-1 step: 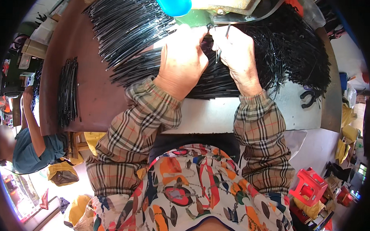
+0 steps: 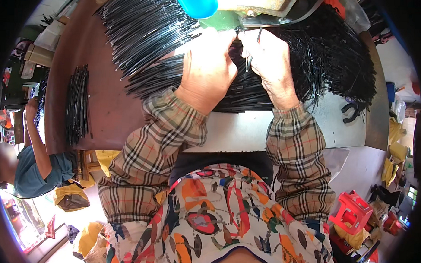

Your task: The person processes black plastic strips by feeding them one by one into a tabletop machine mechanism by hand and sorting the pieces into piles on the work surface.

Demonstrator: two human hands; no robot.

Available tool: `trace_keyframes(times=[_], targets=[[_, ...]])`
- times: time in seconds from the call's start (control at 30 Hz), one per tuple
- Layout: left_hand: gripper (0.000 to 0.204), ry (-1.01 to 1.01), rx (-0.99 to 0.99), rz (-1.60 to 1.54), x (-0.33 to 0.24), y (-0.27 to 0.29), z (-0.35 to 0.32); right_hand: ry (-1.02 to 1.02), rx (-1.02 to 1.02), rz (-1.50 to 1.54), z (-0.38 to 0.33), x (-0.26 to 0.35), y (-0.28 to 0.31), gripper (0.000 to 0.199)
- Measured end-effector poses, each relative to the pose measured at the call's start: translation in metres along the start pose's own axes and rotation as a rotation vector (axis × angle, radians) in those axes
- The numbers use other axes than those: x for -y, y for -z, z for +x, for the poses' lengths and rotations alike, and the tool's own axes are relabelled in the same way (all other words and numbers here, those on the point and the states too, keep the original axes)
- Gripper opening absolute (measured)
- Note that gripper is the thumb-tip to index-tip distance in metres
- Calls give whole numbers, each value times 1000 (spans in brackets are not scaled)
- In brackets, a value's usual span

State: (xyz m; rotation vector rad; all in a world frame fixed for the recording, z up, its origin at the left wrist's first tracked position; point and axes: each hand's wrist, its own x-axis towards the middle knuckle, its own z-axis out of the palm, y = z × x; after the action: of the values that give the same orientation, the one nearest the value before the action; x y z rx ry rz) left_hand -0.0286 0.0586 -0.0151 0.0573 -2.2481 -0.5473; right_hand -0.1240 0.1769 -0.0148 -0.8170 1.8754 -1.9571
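Hands meet at upper centre of the frame: the left hand (image 2: pixel 208 66) and right hand (image 2: pixel 267 64) both pinch one thin black strip (image 2: pixel 248 63) under a machine's metal plate (image 2: pixel 256 5). Sorted straight strips (image 2: pixel 144 32) fan across the upper left, with a small bundle (image 2: pixel 77 103) further left. A big tangled heap (image 2: pixel 333 57) at upper right looks unworked, so plenty remains.

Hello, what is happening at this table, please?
A person works at a table heaped with thin black rods. Both hands are raised to a machine at the far edge. The left hand and right hand pinch a thin black piece between them. Another person sits at the left.
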Motion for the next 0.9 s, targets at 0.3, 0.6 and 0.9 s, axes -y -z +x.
trace_keyframes(times=[0.3, 0.6, 0.9], targets=[[35, -43, 46, 36, 10, 1, -1, 24, 5, 37, 2, -2, -5, 15], [32, -180, 32, 108, 15, 0, 0, -126, 110, 262, 0, -5, 4, 18], [25, 153, -28, -284, 13, -2, -1, 23, 37, 132, -2, -5, 1, 12]])
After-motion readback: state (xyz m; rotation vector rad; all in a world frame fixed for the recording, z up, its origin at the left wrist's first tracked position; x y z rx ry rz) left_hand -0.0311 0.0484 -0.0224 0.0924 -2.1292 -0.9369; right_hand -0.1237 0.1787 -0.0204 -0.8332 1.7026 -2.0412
